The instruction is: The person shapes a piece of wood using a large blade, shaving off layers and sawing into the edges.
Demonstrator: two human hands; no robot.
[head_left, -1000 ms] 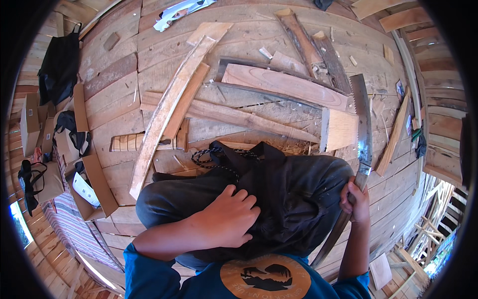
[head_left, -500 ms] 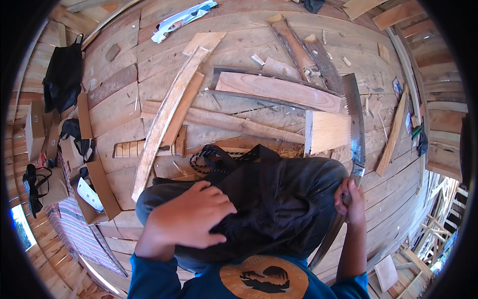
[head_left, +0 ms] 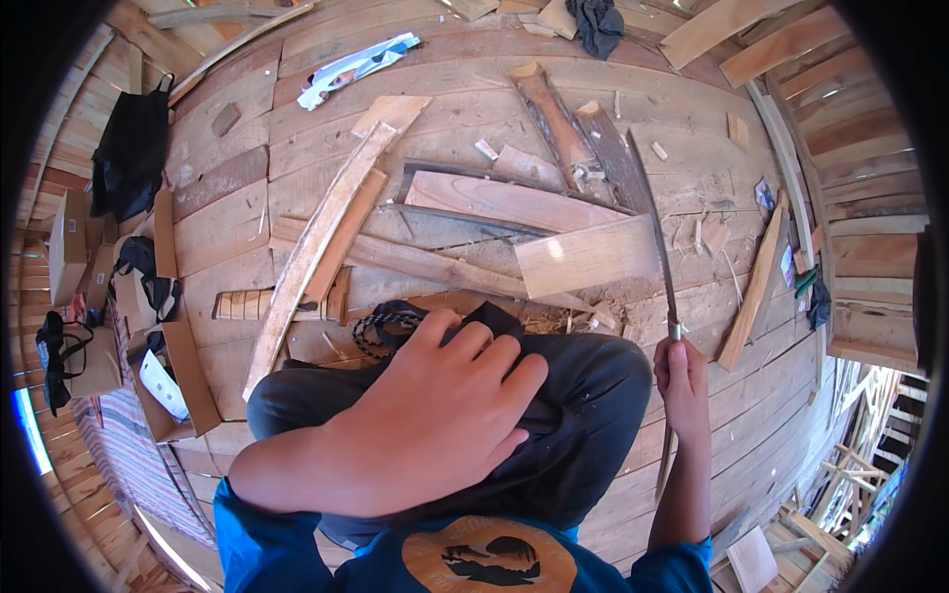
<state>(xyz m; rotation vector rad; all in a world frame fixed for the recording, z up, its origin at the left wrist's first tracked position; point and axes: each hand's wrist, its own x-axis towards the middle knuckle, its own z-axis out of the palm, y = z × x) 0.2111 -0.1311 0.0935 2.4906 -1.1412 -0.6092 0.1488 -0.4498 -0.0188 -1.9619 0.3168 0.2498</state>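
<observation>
My right hand [head_left: 682, 390] is closed round the handle of a long machete [head_left: 660, 227]. Its dark blade points away from me, seen nearly edge-on, with a metal collar above my fingers. Beside the blade, on its left, a pale flat piece of wood [head_left: 585, 259] rests close to or against it; contact is unclear. My left hand [head_left: 435, 405] hovers over my lap, fingers apart and loosely bent, with nothing visible in it. Beyond the pale piece lies a reddish board [head_left: 514, 201] with dark edges.
Long boards [head_left: 321, 247] lie at the left, near a wooden sheath-like piece [head_left: 247, 303]. Bark-edged slabs [head_left: 554, 124] lie ahead among chips. Cardboard boxes [head_left: 188, 385] stand at far left; a narrow plank [head_left: 756, 287] lies at right. A blue-white wrapper [head_left: 356, 69] is at the back.
My left hand has moved up and forward over my lap. The machete has turned edge-on, its tip shifting left. The pale wood piece has turned and now shows its broad face.
</observation>
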